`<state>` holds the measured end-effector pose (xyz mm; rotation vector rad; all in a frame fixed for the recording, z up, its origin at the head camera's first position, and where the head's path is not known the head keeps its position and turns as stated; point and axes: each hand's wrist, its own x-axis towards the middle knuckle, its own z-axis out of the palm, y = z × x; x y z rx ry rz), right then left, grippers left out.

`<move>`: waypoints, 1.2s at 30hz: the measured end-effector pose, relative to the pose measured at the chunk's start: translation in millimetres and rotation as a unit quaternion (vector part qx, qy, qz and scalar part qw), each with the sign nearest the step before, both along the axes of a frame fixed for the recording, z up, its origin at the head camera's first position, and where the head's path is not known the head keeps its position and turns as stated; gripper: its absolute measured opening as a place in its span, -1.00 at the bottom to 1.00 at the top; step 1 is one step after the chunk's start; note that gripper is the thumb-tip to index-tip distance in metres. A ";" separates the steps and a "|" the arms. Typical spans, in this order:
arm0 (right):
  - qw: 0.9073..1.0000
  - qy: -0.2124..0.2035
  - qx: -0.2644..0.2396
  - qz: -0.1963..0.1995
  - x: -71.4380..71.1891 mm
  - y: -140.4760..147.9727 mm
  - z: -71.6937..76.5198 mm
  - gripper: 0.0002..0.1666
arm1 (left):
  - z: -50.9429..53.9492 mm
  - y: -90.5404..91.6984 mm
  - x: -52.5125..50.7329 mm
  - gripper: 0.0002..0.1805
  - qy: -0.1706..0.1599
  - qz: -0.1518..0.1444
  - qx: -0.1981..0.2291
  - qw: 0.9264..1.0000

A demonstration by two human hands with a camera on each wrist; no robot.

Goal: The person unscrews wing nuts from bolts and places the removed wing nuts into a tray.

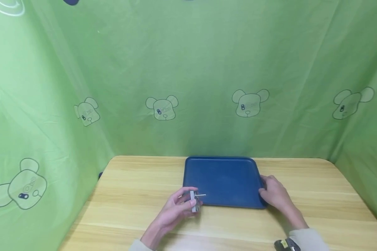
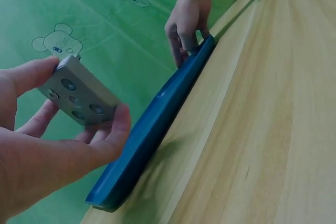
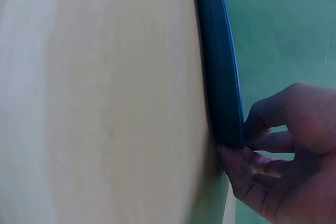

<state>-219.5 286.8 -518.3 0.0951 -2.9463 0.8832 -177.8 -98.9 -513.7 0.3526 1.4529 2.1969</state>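
My left hand (image 1: pixel 172 212) holds a small grey metal block (image 2: pixel 81 94) by its edges, between thumb and fingers. Several round recesses mark the block's flat face, and a thin rod sticks out to the right in the head view. Hand and block are at the near left corner of a blue rectangular tray (image 1: pixel 224 181); in the left wrist view the block appears above the tray's rim. At the tray's right side, my right hand (image 1: pixel 275 194) pinches the rim, thumb and fingers on the tray edge (image 3: pixel 223 72) in the right wrist view.
The tray lies on a light wood-grain table (image 1: pixel 138 181), towards its back edge. Green curtains (image 1: pixel 204 132) printed with bear heads hang behind the table and along both sides. A dark device (image 1: pixel 287 244) is strapped to the right wrist.
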 end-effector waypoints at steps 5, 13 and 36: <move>1.000 0.000 -0.004 0.001 -0.3 -1.6 -0.9 -0.26 | -0.2 2.4 1.4 -0.40 -0.008 -0.013 0.008 1.000; 1.000 0.001 -0.003 -0.006 1.0 -2.5 -1.2 -0.26 | 2.0 2.6 2.8 -0.27 -0.027 -0.034 0.026 0.999; 0.999 -0.017 -0.010 -0.027 9.9 -10.7 -0.6 -0.26 | 2.7 0.4 3.1 -0.15 0.003 -0.073 0.013 0.997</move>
